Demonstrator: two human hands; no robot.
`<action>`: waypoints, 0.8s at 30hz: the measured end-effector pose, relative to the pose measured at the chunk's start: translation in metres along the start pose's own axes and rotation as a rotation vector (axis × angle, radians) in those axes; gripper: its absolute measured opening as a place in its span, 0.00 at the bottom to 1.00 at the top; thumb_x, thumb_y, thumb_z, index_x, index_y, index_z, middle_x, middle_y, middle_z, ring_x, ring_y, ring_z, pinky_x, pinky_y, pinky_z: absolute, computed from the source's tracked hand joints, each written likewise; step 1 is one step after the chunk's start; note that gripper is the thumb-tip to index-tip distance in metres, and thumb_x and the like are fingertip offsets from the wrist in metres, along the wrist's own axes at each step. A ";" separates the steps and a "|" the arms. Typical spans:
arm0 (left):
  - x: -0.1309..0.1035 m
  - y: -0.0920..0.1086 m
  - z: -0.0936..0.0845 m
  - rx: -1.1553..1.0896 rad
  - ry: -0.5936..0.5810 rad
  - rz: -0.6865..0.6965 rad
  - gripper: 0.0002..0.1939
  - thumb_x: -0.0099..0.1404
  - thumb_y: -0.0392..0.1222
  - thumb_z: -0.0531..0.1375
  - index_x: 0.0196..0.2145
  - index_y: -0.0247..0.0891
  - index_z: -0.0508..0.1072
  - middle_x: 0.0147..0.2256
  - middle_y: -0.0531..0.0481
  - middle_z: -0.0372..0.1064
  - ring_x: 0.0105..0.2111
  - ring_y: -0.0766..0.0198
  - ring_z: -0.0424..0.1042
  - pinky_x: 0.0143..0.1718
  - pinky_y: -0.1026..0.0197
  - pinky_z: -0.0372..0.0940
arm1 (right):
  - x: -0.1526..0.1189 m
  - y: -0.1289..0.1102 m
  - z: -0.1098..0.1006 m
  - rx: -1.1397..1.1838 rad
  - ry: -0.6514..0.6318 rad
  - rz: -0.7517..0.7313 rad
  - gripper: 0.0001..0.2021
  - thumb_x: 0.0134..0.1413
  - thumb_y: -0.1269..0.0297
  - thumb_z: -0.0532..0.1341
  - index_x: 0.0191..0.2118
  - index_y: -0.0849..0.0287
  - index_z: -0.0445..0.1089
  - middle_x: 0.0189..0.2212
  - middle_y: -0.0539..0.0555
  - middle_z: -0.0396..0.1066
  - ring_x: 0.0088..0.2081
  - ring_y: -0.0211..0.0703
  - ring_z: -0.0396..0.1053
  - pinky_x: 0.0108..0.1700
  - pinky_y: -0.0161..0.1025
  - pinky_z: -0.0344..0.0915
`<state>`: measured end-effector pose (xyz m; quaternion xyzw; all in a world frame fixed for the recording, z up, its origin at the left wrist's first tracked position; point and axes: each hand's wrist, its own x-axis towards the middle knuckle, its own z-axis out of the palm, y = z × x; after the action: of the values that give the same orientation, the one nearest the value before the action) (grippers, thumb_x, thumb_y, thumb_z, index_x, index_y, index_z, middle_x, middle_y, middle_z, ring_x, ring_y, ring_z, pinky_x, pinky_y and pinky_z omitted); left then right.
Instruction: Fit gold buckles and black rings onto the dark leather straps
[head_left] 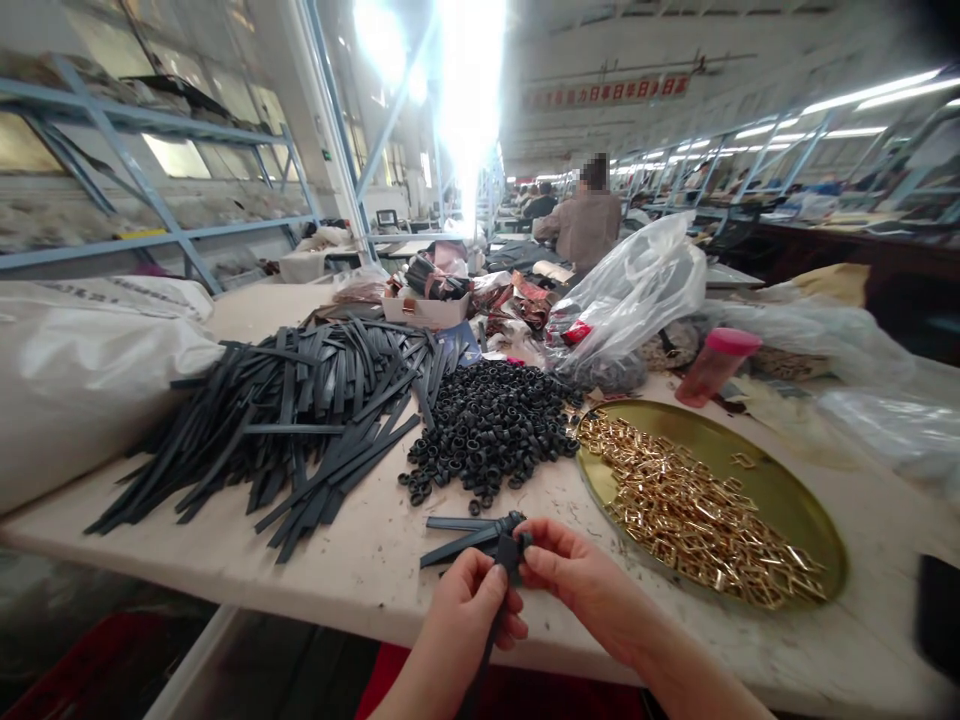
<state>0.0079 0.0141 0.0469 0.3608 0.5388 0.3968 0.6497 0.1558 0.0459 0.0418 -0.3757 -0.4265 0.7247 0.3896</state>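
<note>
Near the table's front edge, my left hand (480, 597) pinches a dark strap (508, 553) whose lower part hangs down below the fingers. My right hand (551, 560) is closed at the strap's upper end, its thumb and forefinger on a small black loop (525, 542). Just behind the hands lie a few dark straps (461, 540). Beyond them is a heap of small black loops (487, 425). To the left spreads a big pile of dark strips (300, 400). Gold buckles (690, 505) fill much of a round golden tray (787, 480) on the right.
Behind the tray stands a pink-lidded jar (718, 365). A clear plastic bag (637, 290) and a box of dark rolls (426, 308) are farther back. A white sack (90, 370) bulges at the left edge. A person (585, 220) sits beyond the table.
</note>
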 end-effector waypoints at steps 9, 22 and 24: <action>-0.012 -0.019 0.006 0.137 -0.044 0.006 0.10 0.56 0.47 0.52 0.25 0.39 0.56 0.17 0.59 0.64 0.12 0.74 0.61 0.13 0.72 0.52 | -0.016 0.011 -0.004 -0.028 0.030 0.087 0.11 0.45 0.58 0.64 0.29 0.61 0.66 0.21 0.45 0.63 0.23 0.33 0.59 0.29 0.33 0.56; -0.020 -0.012 0.002 0.362 -0.299 -0.107 0.12 0.59 0.44 0.50 0.39 0.37 0.63 0.18 0.59 0.62 0.13 0.73 0.59 0.15 0.72 0.52 | -0.028 0.011 -0.010 -0.169 0.075 0.091 0.13 0.41 0.55 0.64 0.27 0.61 0.66 0.19 0.44 0.60 0.23 0.33 0.55 0.29 0.32 0.53; -0.021 -0.012 0.000 0.374 -0.314 -0.073 0.20 0.60 0.47 0.50 0.48 0.37 0.60 0.14 0.61 0.58 0.13 0.72 0.55 0.16 0.71 0.51 | -0.027 0.015 -0.011 -0.134 0.132 0.036 0.13 0.43 0.56 0.64 0.27 0.61 0.66 0.19 0.44 0.59 0.23 0.32 0.54 0.29 0.32 0.53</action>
<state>0.0069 -0.0101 0.0450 0.5121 0.5081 0.2056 0.6613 0.1734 0.0202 0.0298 -0.4555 -0.4407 0.6749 0.3779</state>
